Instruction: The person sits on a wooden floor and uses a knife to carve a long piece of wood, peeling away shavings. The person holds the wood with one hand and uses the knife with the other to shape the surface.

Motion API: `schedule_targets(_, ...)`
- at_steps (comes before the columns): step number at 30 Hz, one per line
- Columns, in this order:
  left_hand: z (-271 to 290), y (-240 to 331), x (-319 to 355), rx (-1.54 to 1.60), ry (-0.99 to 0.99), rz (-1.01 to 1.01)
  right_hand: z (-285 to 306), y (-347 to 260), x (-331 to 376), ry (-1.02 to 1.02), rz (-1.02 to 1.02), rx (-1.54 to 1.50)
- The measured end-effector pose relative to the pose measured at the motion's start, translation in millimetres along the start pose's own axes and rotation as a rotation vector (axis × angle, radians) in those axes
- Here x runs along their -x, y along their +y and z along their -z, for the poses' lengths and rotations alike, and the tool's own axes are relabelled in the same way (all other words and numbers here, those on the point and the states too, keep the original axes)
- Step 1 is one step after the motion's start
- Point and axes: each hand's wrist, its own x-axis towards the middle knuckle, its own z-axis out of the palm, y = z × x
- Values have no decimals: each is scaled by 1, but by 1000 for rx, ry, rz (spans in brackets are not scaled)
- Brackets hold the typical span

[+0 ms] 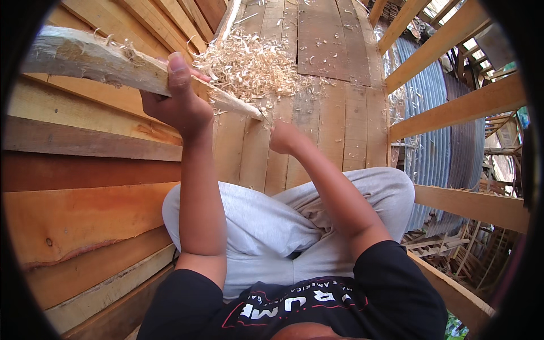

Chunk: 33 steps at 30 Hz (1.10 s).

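A long, pale, rough-shaved piece of wood [96, 59] slants from the upper left down to a narrower end near the middle of the view. Fibres and curled slivers cling to its surface. My left hand [180, 105] is wrapped around it partway along, thumb lying over the top. Close to the narrow end, my right hand [286, 137] is closed in a fist. A thin dark sliver of something shows between that fist and the wood's tip, too small to name. What the right fingers grip is hidden.
A heap of curled wood shavings [249, 65] lies on the plank floor [326, 122] beyond my hands. Stacked boards [90, 215] rise along my left. Wooden rails [459, 107] run along the right, with corrugated metal sheets [422, 147] outside them. My crossed legs [249, 221] are close below my forearms.
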Motion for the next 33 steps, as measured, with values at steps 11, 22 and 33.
schedule_targets(11, -12, 4, 7, 7, 3, -3, -8, 9, -35, 37, -17, 19)
schedule_targets(22, -15, 13, 4, -100, 42, 21, -42, 38, -43, 81, -15, 16)
schedule_targets(33, 21, -1, -9, -44, 121, 82, -35, 39, 2, -96, 11, 253)
